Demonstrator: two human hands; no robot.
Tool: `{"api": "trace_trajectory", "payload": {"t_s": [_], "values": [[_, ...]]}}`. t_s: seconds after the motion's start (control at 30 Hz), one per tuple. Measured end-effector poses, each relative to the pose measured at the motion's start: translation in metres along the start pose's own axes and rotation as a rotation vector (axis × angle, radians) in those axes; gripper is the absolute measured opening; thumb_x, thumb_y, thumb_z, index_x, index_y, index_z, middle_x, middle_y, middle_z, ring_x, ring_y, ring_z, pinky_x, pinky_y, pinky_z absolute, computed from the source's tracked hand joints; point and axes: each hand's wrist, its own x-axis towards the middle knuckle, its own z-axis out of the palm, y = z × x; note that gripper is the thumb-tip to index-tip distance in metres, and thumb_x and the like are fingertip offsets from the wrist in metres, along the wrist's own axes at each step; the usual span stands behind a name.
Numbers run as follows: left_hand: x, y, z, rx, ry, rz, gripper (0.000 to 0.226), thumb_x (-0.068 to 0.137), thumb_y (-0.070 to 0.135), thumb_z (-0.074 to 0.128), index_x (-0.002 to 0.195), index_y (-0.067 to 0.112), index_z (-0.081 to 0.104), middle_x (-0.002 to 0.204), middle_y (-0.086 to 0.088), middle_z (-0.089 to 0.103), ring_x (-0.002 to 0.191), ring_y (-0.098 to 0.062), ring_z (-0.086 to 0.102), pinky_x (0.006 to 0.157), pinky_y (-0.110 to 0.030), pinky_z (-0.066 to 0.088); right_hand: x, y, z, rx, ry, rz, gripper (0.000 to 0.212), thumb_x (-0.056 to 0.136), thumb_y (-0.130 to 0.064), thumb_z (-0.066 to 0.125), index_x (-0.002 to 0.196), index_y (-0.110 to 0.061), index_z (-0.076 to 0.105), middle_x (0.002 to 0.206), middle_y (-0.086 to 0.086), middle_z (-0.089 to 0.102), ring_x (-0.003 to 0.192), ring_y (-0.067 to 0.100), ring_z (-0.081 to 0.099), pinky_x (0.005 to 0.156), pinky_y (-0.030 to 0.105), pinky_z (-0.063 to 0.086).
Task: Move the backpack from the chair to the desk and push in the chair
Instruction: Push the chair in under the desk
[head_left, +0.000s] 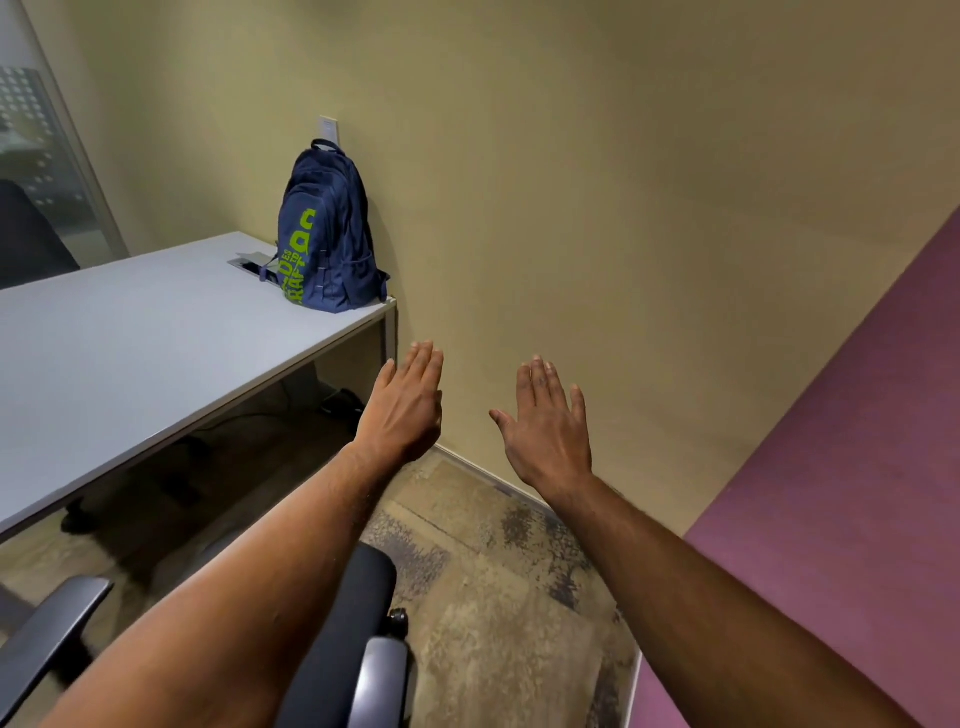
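Chair (337, 639) sits low in view beneath the forearms, not yet pushed in. Backpack (328, 234) stands upright on the desk (130, 353) corner, against the wall. Left hand (405, 405) and right hand (548, 421) hover spread, gripping nothing. Judgement: transfer done; next, take the chair and push it under.

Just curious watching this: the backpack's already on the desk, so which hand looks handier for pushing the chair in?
Probably the left hand. Its arm passes right over the chair, which sits low on that side, in front of the desk. The right hand hangs open farther off, toward the purple wall. Both are empty.
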Motion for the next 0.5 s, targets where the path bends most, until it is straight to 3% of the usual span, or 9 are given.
{"api": "trace_trajectory", "payload": {"t_s": [0.5], "values": [[-0.156,-0.072,-0.069,0.109,-0.075,-0.049,0.067,0.101,0.025,0.038,0.160,0.011,0.010,0.168,-0.009,0.004,0.155,-0.021,-0.001,0.124,-0.046,0.007,-0.100,-0.131,-0.014,0.067,-0.006,-0.036,0.075,0.105,-0.057,0.023,0.163,-0.012,0.007,0.172,0.007,0.003,0.158,0.022,0.002,0.126,0.051,0.007]]}}
